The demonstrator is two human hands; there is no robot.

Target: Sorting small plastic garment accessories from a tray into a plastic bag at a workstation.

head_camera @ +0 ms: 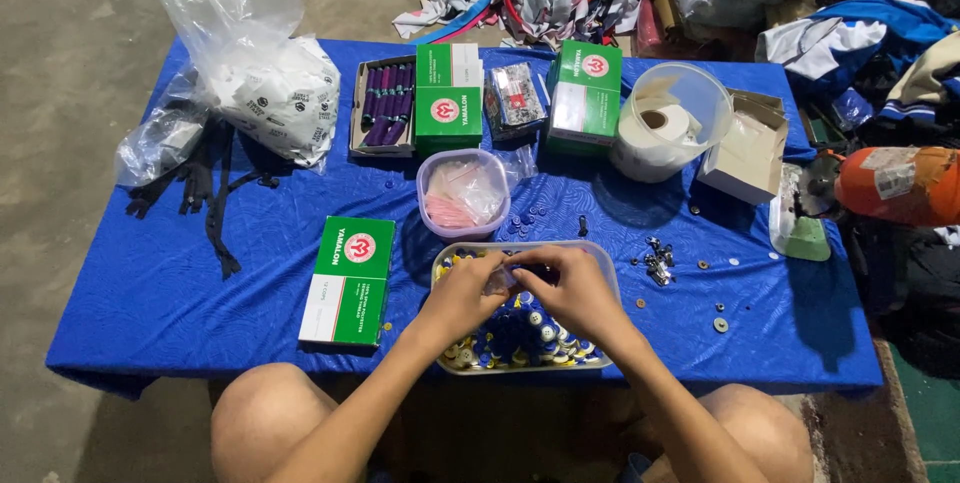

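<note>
The left hand and the right hand meet over the clear rectangular plastic tray of small blue, yellow and white caps, fingertips pressed together around a small dark piece held between them; what the piece is cannot be told at this size. Both hands pinch it from opposite sides, the left from the tray's left, the right from its right, so neither is nearer. The piece hangs just above the tray's far half, over the heap of caps, which lies toward the near edge, under the wrists.

Taking the tray as landmark: just beyond it stands a round clear tub with pink contents; to its left lies a green and white cardboard box; to its right, small metal parts are scattered on the blue-covered tabletop. Loose blue caps lie between tray and tub.
</note>
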